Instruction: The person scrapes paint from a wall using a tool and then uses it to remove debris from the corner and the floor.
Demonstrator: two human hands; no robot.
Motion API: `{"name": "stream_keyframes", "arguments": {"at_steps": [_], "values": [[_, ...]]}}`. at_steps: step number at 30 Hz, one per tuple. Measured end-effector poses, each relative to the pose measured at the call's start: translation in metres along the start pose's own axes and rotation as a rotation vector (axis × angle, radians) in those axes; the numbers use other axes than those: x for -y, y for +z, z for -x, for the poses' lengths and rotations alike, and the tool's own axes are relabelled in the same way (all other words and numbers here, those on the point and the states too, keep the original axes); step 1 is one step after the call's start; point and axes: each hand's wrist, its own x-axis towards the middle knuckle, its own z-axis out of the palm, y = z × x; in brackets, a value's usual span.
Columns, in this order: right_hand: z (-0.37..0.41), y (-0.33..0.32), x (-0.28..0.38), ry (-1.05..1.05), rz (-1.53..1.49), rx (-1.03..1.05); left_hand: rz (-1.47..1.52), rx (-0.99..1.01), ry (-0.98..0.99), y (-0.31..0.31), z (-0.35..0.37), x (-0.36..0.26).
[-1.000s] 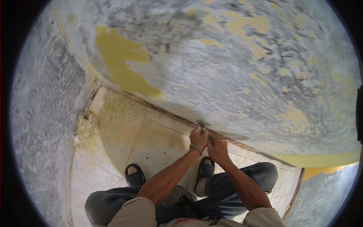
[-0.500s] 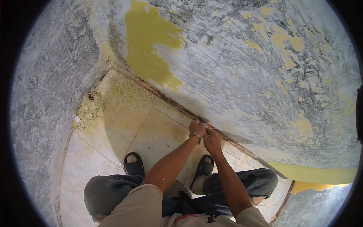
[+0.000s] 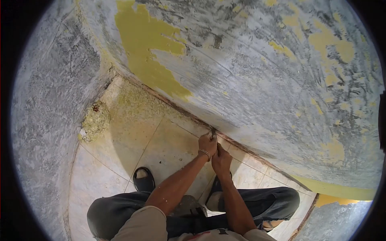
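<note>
My left hand [image 3: 207, 143], with a bracelet at its wrist, is closed around a small dark tool [image 3: 212, 131] whose tip shows at the base of the wall [image 3: 257, 76]. Just to the right and slightly lower, my right hand [image 3: 221, 159] is also closed, its fingers touching the left hand. What the right hand grips, if anything, is hidden. Both hands are close to the rough brown seam [image 3: 177, 105] where the wall meets the tiled floor [image 3: 161, 140]. Yellow paint patches [image 3: 148, 48] remain on the grey, scraped wall surface.
A second grey wall [image 3: 52, 100] rises at the left. Near the corner, a clump of yellowish debris [image 3: 95, 120] lies on the floor. My sandalled feet [image 3: 143, 179] are below the hands, between my bent knees. A yellow band [image 3: 341, 188] runs along the wall's lower right.
Both hands have shifted slightly down and left in view, away from the seam, and the dark tool's tip now shows above the left hand. The camera view has also moved.
</note>
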Motion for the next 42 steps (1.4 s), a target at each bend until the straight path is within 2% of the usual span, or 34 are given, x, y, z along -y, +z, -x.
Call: {"name": "stream_keyframes", "arguments": {"at_steps": [1,2,4,6,8,9,10,12,16,18,19,21,25,26,28,30,31,33,34,36,37,38,40,42], "values": [[-0.001,0.006,-0.003,-0.063,0.028,-0.026,0.019,-0.148,0.238,-0.001,-0.008,0.002],[0.004,0.009,-0.009,-0.120,0.062,-0.051,0.019,-0.132,0.226,-0.002,-0.009,0.006],[0.006,0.010,-0.019,-0.131,0.073,-0.077,0.048,0.133,-0.148,-0.022,-0.013,-0.017],[0.005,0.007,-0.015,-0.152,0.059,-0.108,0.067,0.095,-0.111,-0.009,-0.008,-0.014],[0.000,-0.023,-0.007,-0.082,0.014,0.030,-0.051,0.011,-0.075,0.002,-0.001,-0.023],[-0.006,-0.028,-0.005,-0.060,0.088,0.098,-0.095,-0.183,0.132,0.018,-0.002,-0.011],[-0.010,-0.032,-0.003,-0.067,0.098,0.097,-0.085,-0.188,0.132,0.020,-0.008,-0.010],[-0.010,-0.034,-0.001,0.015,0.082,0.140,-0.052,0.037,-0.069,0.018,-0.018,-0.001],[-0.011,-0.031,-0.004,-0.036,0.049,0.090,-0.116,0.028,-0.035,0.027,-0.012,0.005],[-0.013,-0.029,-0.002,-0.069,0.123,0.088,-0.050,-0.167,-0.057,0.035,-0.004,0.003],[-0.015,-0.028,0.001,-0.078,0.127,0.094,-0.045,-0.177,-0.060,0.031,-0.006,0.002],[-0.017,-0.023,0.006,-0.039,0.154,0.105,0.062,0.095,-0.188,0.022,-0.010,0.005],[-0.025,0.004,0.007,-0.030,0.140,0.114,0.038,0.141,-0.080,0.023,-0.038,0.051],[-0.029,0.013,0.003,-0.043,0.106,0.123,-0.066,0.113,-0.077,0.027,-0.046,0.068],[-0.029,0.019,-0.001,-0.052,0.068,0.131,-0.174,0.089,-0.074,0.026,-0.046,0.072],[-0.025,0.021,-0.004,-0.105,0.063,0.102,-0.006,0.083,-0.198,0.022,-0.042,0.069],[-0.020,0.015,0.002,-0.107,0.057,0.103,-0.010,0.078,-0.196,0.016,-0.035,0.053],[-0.009,-0.004,0.017,-0.010,-0.070,0.028,-0.210,-0.032,0.103,0.011,-0.015,0.020],[-0.018,0.000,0.014,-0.005,-0.069,0.032,-0.213,-0.029,0.097,0.015,-0.024,0.030],[-0.042,0.011,0.001,-0.207,0.049,0.120,0.026,0.013,-0.256,0.019,-0.049,0.053],[-0.053,0.019,0.000,-0.112,0.003,0.238,0.348,0.170,-0.446,-0.018,-0.049,0.023],[-0.054,0.023,0.001,-0.128,-0.003,0.236,0.349,0.157,-0.434,-0.016,-0.052,0.025],[-0.032,0.021,0.006,-0.154,0.027,0.067,-0.033,-0.068,-0.039,-0.003,-0.039,0.035],[-0.024,0.017,0.012,-0.099,0.032,0.072,-0.128,-0.071,0.043,0.001,-0.040,0.036]]}}
